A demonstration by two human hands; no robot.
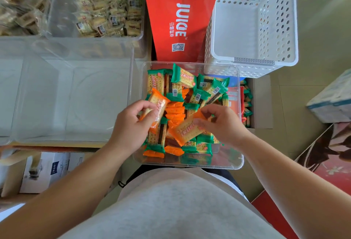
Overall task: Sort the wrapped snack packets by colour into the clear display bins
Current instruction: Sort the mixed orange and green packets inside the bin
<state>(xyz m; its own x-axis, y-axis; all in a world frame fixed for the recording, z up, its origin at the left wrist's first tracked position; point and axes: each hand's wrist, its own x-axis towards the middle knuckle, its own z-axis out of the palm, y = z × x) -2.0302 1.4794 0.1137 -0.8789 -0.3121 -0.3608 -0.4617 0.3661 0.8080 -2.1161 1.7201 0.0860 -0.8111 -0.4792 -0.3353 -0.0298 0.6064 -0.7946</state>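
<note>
A clear bin [239,117] in front of me holds a mixed heap of green-wrapped packets [207,87] and orange-wrapped cracker packets [174,113]. My left hand [131,125] grips an orange packet [158,106], lifted a little above the heap at the bin's left side. My right hand [222,123] pinches another orange packet [187,129] that lies on the pile. A large clear bin [72,96] with nothing in it stands to the left.
Two clear bins [57,11] of beige wrapped snacks sit at the back left. A red juice carton [180,16] stands behind the mixed bin, a white perforated basket [254,22] to its right. A cardboard box with more packets [247,106] sits at the right.
</note>
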